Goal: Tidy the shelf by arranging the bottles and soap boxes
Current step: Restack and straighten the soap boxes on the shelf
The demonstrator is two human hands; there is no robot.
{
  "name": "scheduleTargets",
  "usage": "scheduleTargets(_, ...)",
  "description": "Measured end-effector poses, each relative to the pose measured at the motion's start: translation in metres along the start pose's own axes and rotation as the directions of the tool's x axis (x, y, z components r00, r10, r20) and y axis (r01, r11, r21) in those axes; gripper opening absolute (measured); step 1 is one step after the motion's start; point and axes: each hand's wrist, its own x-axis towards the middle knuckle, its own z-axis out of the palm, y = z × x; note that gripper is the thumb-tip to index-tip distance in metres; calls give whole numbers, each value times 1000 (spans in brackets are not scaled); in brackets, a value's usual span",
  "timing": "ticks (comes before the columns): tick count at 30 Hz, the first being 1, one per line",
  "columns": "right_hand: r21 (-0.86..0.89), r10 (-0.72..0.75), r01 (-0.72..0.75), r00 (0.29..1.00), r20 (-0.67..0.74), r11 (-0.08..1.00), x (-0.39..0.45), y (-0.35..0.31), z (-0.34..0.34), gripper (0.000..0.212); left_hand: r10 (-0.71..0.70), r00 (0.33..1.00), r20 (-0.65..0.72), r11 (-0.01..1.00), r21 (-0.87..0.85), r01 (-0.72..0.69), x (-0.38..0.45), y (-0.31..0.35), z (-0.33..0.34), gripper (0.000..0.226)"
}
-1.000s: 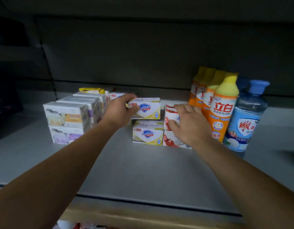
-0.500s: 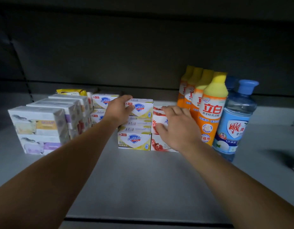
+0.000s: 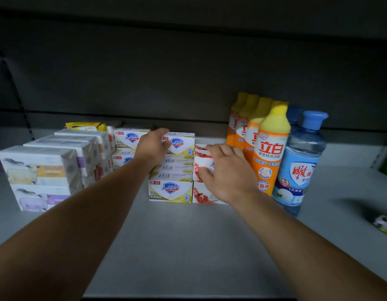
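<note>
Left hand [image 3: 154, 146]: grips top yellow box [image 3: 181, 144] at its left end.
Right hand [image 3: 228, 170]: fingers curl round red box [image 3: 202, 161], just right of yellow.
Axis: both boxes lie long side left-right.

Shelf [image 3: 188, 246], left to right: wrapped soap packs [image 3: 39, 177], stacked two high in a row running back; Safeguard soap boxes [image 3: 171, 190], stacked in two rows, one behind and left; pomegranate soap boxes [image 3: 201, 194], stacked two high just beside them; detergent bottles [image 3: 268, 148] in file front to back; cleaner bottle [image 3: 297, 170] rightmost, another behind it.
</note>
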Motion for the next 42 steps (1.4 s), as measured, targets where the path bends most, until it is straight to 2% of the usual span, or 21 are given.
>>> scheduleTargets(5,-20,-13,14,999,39,1000,2,1,-3,61,17,999,50,997,79,-21,-5,-2,-10,60)
scheduleTargets(8,-76,-19,26,996,88,997,4,2,-7,64,56,998,30,995,87,-58,-18,-2,-28,66)
scheduleTargets(12,-177,2,25,989,149,984,11,-1,-18,65,170,985,3,985,33,-170,-56,-7,-59,54)
scheduleTargets(15,-217,5,23,991,132,976,16,-13,-29,64,228,972,62,972,37,-231,-93,-20,-81,39)
scheduleTargets(20,-124,-156,155,988,2,980,15,-65,-28,53,216,952,218,966,97,-241,-146,-62,-108,41)
scheduleTargets(25,19,-234,233,969,83,972,19,-121,-3,50,176,946,273,962,156,-223,-176,-107,-132,27)
scheduleTargets(30,17,-209,209,962,177,978,37,-150,27,52,226,937,268,930,227,-289,-188,-134,-141,29)
scheduleTargets(35,-24,-154,165,960,234,986,62,-165,54,58,191,944,270,916,298,-270,-188,-140,-134,51)
scheduleTargets(42,-126,-102,148,942,319,981,95,-173,85,65,180,949,257,921,293,-255,-183,-145,-128,43)
